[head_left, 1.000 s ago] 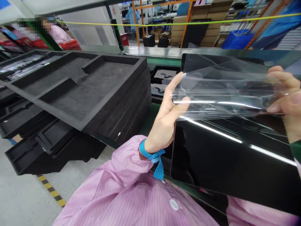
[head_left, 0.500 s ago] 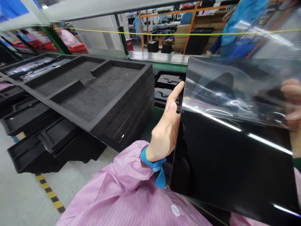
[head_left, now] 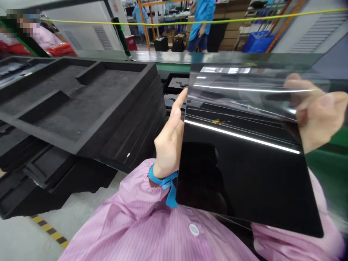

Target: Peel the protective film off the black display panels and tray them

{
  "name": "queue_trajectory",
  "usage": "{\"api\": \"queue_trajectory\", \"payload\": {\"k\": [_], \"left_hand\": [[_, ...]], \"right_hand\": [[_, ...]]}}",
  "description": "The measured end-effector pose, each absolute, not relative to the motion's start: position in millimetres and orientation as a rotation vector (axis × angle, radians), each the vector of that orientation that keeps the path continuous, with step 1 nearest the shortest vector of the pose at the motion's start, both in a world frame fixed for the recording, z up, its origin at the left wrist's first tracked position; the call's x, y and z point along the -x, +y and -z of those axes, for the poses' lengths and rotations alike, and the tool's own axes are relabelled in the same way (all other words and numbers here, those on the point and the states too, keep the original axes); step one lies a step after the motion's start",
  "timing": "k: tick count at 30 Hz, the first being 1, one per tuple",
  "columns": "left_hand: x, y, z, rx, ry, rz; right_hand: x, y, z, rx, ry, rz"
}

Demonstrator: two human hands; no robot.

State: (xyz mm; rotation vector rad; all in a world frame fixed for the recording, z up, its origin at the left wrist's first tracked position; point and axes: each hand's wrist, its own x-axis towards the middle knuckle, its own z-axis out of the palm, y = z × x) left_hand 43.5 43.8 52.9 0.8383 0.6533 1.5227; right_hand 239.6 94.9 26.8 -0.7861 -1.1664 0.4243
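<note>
A flat black glass panel [head_left: 244, 181], like a display screen, is tilted toward me in front of my body. My left hand [head_left: 170, 141], with a blue wrist strap [head_left: 163, 181], grips its left edge; the thumb lies along the side and the other fingers are mostly hidden behind. Over the panel's upper part stretches a clear plastic film [head_left: 244, 81], wrinkled and reaching past the right edge. At the upper right, my right hand [head_left: 320, 112] is closed on that film, some fingers showing through it. A small gold mark [head_left: 218, 121] shows near the film's lower part.
To the left stands a stack of black foam trays [head_left: 108, 108], its top tray divided by ridges. More foam trays [head_left: 40, 170] lie lower left. Behind the panel are dark trays with parts [head_left: 176, 82]. A yellow cord [head_left: 163, 24] crosses beyond the bench; a person in blue [head_left: 202, 21] stands behind.
The view has swung right, so the trays and panel sit further left. My right hand has come more fully into view with the film. The person in blue appears further left.
</note>
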Motion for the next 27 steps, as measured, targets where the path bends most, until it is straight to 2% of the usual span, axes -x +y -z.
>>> {"api": "queue_trajectory", "payload": {"k": [4, 8, 13, 17, 21, 27], "left_hand": [[-43, 45, -54, -0.89, 0.585, -1.522], [-43, 45, -54, -0.926, 0.631, -1.532], [-44, 44, -53, -0.996, 0.631, -1.546], [-46, 42, -49, -1.02, 0.657, -1.566], [-53, 39, -51, -0.917, 0.701, -1.641], [-56, 37, -64, -0.815, 0.887, -1.484]], "right_hand": [[-237, 90, -32, 0.834, -1.131, -0.485], [-236, 89, -36, 0.817, -1.151, -0.393], [-218, 86, -42, 0.532, -1.112, -0.238], [-214, 84, -47, 0.503, -1.1, -0.257], [-223, 81, -49, 0.664, -1.116, -0.337], [-238, 83, -46, 0.721, -1.271, -0.465]]}}
